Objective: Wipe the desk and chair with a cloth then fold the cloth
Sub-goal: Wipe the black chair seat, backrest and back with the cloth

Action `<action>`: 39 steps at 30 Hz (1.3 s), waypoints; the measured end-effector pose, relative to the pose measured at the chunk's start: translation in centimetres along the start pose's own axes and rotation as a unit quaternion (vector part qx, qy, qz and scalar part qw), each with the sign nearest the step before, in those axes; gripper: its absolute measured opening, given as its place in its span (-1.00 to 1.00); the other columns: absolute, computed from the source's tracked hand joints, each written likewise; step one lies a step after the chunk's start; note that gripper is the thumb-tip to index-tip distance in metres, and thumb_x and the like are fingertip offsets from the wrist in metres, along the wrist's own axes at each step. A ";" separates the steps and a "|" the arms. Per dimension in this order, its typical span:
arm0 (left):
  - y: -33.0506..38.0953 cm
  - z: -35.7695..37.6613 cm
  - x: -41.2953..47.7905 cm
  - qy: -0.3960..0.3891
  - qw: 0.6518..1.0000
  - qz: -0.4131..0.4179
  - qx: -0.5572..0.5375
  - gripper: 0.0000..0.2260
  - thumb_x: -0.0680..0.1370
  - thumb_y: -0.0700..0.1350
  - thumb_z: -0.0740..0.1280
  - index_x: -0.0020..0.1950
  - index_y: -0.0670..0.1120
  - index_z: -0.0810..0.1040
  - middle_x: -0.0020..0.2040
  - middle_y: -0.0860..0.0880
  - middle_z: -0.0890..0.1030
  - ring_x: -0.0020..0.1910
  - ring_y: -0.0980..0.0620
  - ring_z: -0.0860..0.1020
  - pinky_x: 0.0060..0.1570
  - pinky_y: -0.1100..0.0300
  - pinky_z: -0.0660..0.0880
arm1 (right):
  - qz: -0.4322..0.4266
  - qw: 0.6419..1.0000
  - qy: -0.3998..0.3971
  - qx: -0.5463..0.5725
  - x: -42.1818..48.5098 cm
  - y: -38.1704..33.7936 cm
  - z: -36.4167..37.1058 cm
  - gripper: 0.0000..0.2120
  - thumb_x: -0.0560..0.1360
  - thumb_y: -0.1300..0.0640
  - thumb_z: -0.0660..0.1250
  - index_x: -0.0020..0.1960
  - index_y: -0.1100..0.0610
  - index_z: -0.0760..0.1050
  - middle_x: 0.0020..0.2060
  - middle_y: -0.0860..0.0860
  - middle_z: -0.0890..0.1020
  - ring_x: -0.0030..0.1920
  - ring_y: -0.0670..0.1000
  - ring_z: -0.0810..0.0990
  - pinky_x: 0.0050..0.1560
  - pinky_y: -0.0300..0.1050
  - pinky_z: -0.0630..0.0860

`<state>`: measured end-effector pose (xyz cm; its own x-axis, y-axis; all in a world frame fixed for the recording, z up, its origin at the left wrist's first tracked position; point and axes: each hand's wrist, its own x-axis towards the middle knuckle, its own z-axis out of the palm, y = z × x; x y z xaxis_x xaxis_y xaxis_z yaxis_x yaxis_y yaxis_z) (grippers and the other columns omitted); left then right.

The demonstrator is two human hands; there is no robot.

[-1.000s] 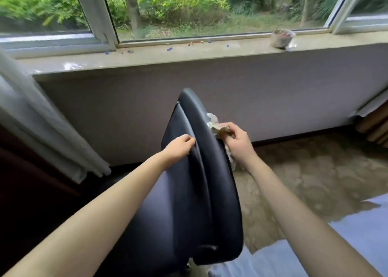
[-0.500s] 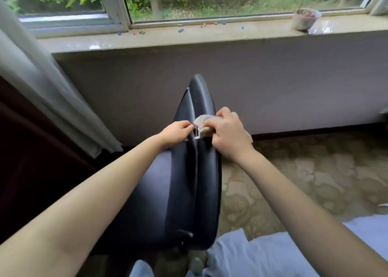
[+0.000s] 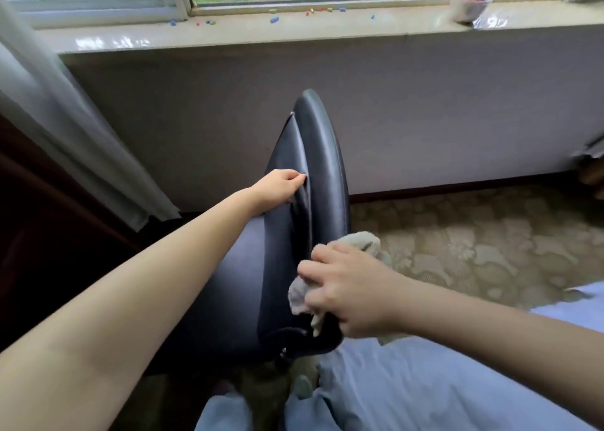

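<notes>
Head view: chair back (image 3: 322,169) runs away lengthwise; left hand (image 3: 277,187) grips it farther up, right hand (image 3: 346,293) clutches cloth (image 3: 362,242) nearer.

Chair (image 3: 322,169) before windowsill (image 3: 294,28), curtain (image 3: 65,120) left, pot (image 3: 470,4) on sill's right

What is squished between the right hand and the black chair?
The grey-green cloth. The right hand grips it, bunched up, and holds it against the edge of the chair. The head view shows this.
</notes>
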<state>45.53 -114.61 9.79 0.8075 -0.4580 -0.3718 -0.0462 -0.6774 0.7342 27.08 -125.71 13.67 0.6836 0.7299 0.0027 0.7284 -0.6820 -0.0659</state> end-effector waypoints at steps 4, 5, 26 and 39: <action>0.0 0.1 -0.7 -0.004 1.000 -0.004 0.000 -0.81 0.64 0.07 0.10 0.02 0.01 0.41 -0.03 -0.02 0.49 -0.13 -0.01 0.49 -0.29 0.24 0.36 | 0.190 0.962 0.180 0.071 2.0 7.9 0.2 -0.70 0.28 0.21 0.08 -0.25 0.13 0.60 -0.19 0.13 0.52 -0.22 0.22 0.48 -0.21 0.08 0.49; 0.0 0.2 -0.9 -0.009 1.000 -0.007 -0.007 -0.80 0.64 0.08 0.08 0.05 0.02 0.43 0.01 -0.01 0.48 -0.11 0.00 0.49 -0.29 0.25 0.35 | 0.267 0.928 0.226 0.128 2.3 9.4 0.4 -0.72 0.33 0.26 0.15 -0.19 0.14 0.63 -0.16 0.10 0.50 -0.16 0.25 0.48 -0.11 0.11 0.49; -0.8 1.8 -5.5 -0.051 0.995 -0.037 -0.083 -0.53 0.64 0.18 0.02 0.49 0.02 0.26 0.47 0.04 0.29 0.39 -0.04 0.32 0.11 0.14 0.32 | 0.259 0.906 0.291 0.163 0.0 3.4 1.9 -0.79 0.30 0.18 0.18 -0.26 0.15 0.59 -0.12 0.05 0.49 -0.11 0.08 0.46 0.00 -0.26 0.37; -2.2 2.0 -12.0 -0.119 0.992 -0.005 -0.049 -0.46 0.60 0.23 0.06 0.49 -0.03 0.28 0.49 0.03 0.29 0.44 0.01 0.27 0.32 0.11 0.26 | 0.434 0.353 0.555 0.616 3.7 -3.4 6.0 -0.76 0.61 0.29 0.11 -0.03 0.02 0.47 -0.27 -0.13 0.62 -0.20 -0.12 0.57 -0.03 -0.19 0.48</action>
<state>34.76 -108.80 11.52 0.6450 -0.5827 -0.4943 0.0276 -0.6288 0.7771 26.81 -120.43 7.90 0.7191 -0.6631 -0.2079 0.1165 0.4100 -0.9046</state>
